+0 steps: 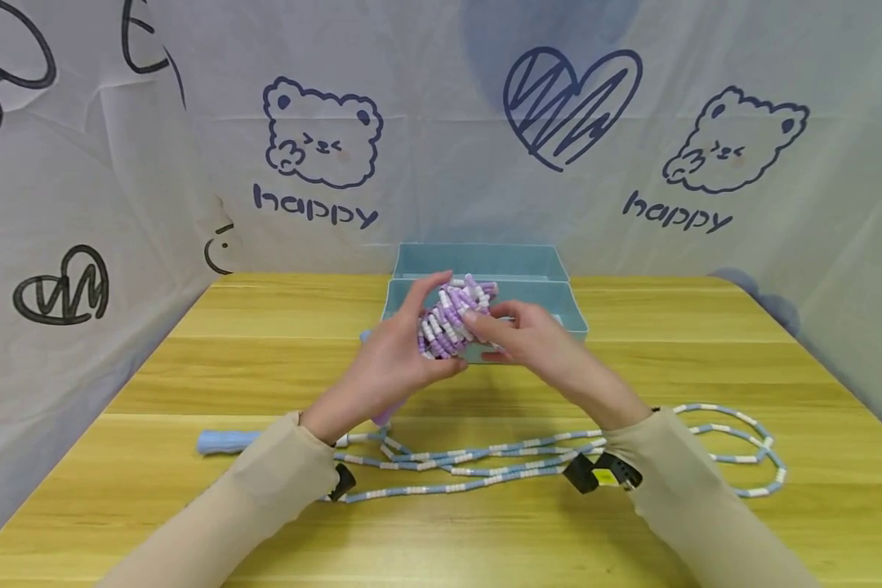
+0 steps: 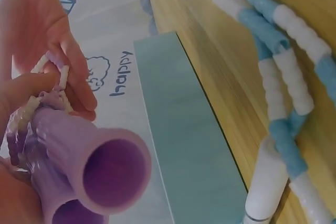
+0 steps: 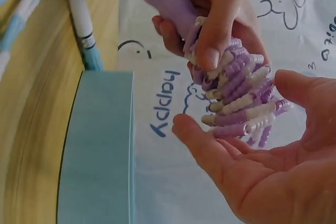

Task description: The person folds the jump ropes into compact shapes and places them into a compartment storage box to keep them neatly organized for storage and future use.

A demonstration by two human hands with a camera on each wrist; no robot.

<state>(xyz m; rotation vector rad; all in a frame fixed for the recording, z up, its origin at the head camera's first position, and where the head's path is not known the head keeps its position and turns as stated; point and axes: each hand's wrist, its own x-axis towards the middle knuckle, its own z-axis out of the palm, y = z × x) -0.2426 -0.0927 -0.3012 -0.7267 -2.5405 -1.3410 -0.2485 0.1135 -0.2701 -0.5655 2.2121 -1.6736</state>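
My left hand grips a bundled purple-and-white beaded jump rope, its thumb pressing on the beads in the right wrist view. The purple handles stick out beside that hand, their hollow ends facing the left wrist camera. My right hand is at the other end of the bundle, thumb and fingers spread around the bead loops. Behind the bundle stands a light blue box with its lid up. Both hands are raised above the table, in front of the box.
A blue-and-white beaded jump rope lies stretched across the wooden table, under both forearms. One blue handle points left; its far end loops at the right. A white cloth with drawings hangs behind.
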